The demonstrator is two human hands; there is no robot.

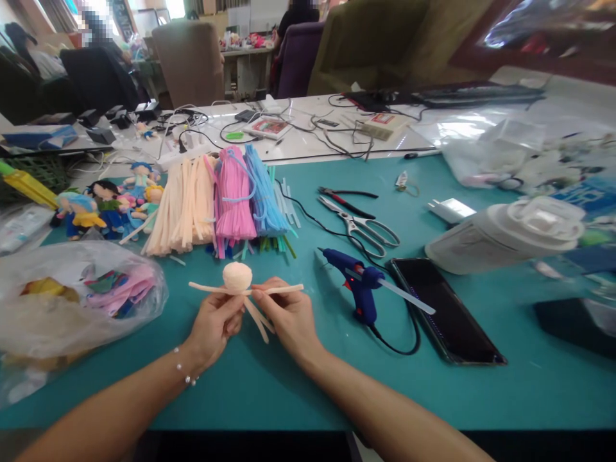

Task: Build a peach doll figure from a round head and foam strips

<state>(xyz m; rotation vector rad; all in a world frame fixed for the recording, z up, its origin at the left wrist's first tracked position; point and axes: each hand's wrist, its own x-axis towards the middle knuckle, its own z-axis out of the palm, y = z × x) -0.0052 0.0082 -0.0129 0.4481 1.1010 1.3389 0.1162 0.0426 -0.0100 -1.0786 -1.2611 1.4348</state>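
Note:
A small peach doll figure [237,278] with a round head, two arm strips stretched sideways and two leg strips hanging down is held above the green mat. My left hand [216,324] pinches it just below the head, on the left. My right hand [289,314] grips the strip on the right side, close to the body. Behind the figure lie bundles of peach strips [185,205], pink strips [235,199] and blue strips [265,196]. A blue glue gun [359,282] with a clear stick rests to the right of my right hand.
Scissors [359,226], red-handled pliers [347,200], a black phone [447,314] and a white cup [500,234] lie on the right. A plastic bag [81,295] and small dolls [108,205] are on the left. People sit in the background.

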